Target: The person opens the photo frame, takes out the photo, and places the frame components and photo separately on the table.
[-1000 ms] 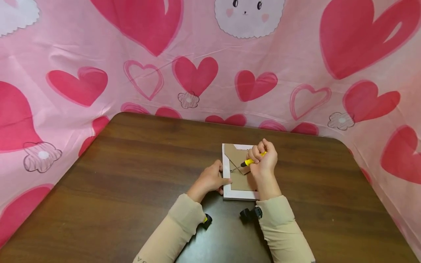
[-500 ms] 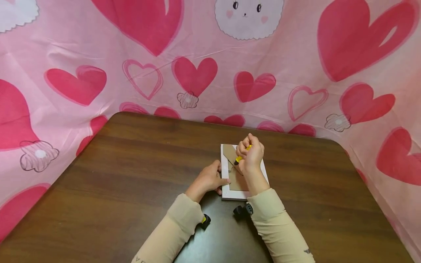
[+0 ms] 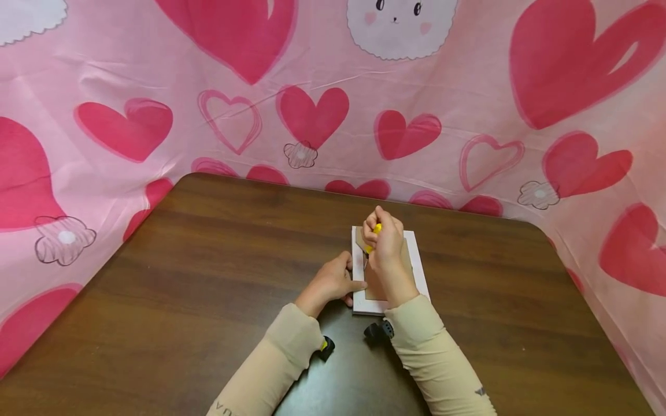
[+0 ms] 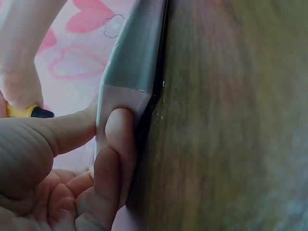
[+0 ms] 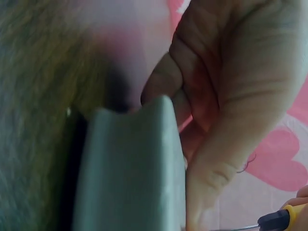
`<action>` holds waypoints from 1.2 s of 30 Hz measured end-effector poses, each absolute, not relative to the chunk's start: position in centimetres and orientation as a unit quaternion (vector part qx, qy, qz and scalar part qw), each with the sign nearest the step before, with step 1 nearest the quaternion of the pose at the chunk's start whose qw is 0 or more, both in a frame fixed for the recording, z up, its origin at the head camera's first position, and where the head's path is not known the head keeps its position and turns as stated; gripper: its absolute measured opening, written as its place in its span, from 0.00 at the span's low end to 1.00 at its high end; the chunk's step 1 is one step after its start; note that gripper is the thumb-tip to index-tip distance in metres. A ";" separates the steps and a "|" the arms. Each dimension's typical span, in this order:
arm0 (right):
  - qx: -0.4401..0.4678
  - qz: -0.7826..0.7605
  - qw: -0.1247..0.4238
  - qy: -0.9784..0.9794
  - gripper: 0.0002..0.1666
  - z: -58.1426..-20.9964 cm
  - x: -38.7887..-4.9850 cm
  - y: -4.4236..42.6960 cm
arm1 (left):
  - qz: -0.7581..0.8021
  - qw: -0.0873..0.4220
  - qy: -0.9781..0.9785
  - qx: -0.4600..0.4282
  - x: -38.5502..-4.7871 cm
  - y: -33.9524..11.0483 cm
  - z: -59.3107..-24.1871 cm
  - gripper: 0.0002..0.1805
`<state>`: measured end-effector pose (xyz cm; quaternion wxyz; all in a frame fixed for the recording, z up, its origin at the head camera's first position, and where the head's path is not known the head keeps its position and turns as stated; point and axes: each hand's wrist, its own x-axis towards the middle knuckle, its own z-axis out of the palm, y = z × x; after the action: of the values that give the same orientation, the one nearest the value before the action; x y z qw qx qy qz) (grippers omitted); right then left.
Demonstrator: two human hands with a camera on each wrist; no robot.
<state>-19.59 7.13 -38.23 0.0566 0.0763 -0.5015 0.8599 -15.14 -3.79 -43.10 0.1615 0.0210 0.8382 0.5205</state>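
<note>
Lower centre: your left hand pinches white frame, likely bracing it against yellow-handled tool your right hand grips.

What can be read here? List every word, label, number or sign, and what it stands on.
No text can be read for certain.
Left sleeve: dark letters, small and cut off by the picture's edge.
Right sleeve: dark mark, too small to make out.
Yellow-handled tool, white frame: no text visible.
</note>
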 end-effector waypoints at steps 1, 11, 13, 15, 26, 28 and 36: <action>0.073 0.859 0.054 -0.504 0.29 -38.3 -19.5 7.0 | 0.518 0.161 0.840 0.022 -15.1 -3.8 -43.1 0.20; 0.073 0.863 0.047 -0.498 0.30 -38.3 -19.4 6.3 | 0.496 0.151 0.855 0.026 -15.2 -4.0 -42.9 0.21; 0.070 0.865 0.047 -0.495 0.30 -38.3 -19.6 6.5 | 0.502 0.154 0.851 0.024 -15.2 -4.0 -42.9 0.21; 0.069 0.867 0.044 -0.492 0.29 -38.2 -19.8 7.0 | 0.506 0.155 0.848 0.026 -15.2 -3.9 -42.9 0.20; 0.045 0.877 -0.003 -0.478 0.30 -37.5 -20.9 9.5 | 0.527 0.158 0.835 0.031 -15.0 -3.9 -43.3 0.21; 0.041 0.880 -0.004 -0.473 0.31 -37.1 -21.0 9.9 | 0.524 0.157 0.836 0.031 -15.1 -3.9 -43.3 0.21; 0.024 0.868 -0.034 -0.494 0.32 -34.1 -22.3 13.3 | 0.502 0.162 0.849 0.031 -14.6 -4.3 -42.7 0.22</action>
<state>-22.29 13.33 -34.08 -0.0345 0.0238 -0.4940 0.8685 -14.63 -4.26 -42.73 0.1621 0.0308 0.8492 0.5016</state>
